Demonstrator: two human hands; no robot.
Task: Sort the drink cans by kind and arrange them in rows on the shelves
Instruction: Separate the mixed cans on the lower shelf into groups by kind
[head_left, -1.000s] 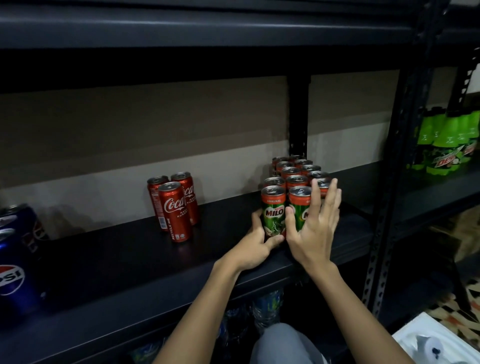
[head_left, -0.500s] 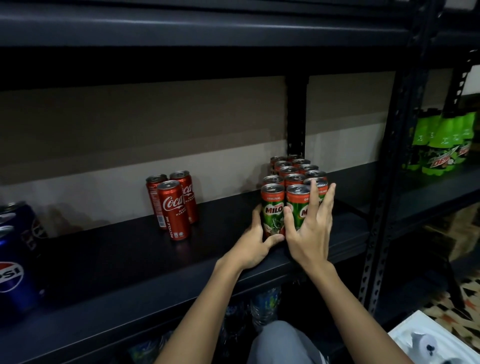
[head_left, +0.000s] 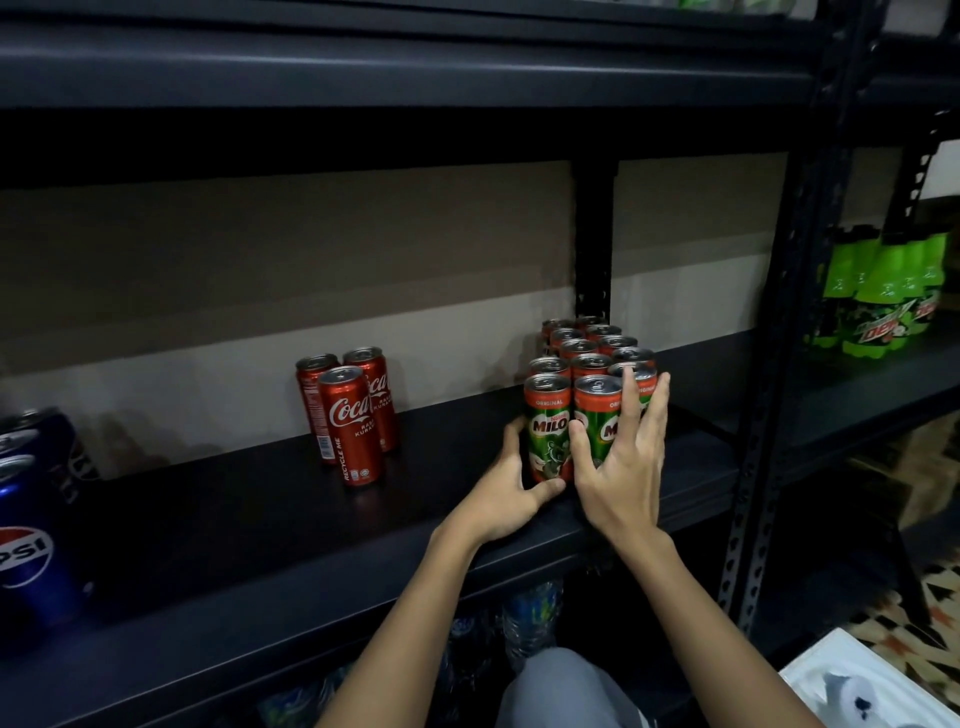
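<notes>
A dark metal shelving unit (head_left: 363, 566) is filling most of the view, its upper shelf board (head_left: 395, 62) casting deep shade across the bay beneath. Behind it, a wall (head_left: 311, 249) is showing in two bands, brown above and pale below. A perforated steel upright (head_left: 763, 415) is dividing this bay from a neighbouring rack (head_left: 857, 395) to the right. A patterned tiled floor (head_left: 930, 608) is showing at lower right. Light is dim overall, falling brightest on the pale wall band.
</notes>
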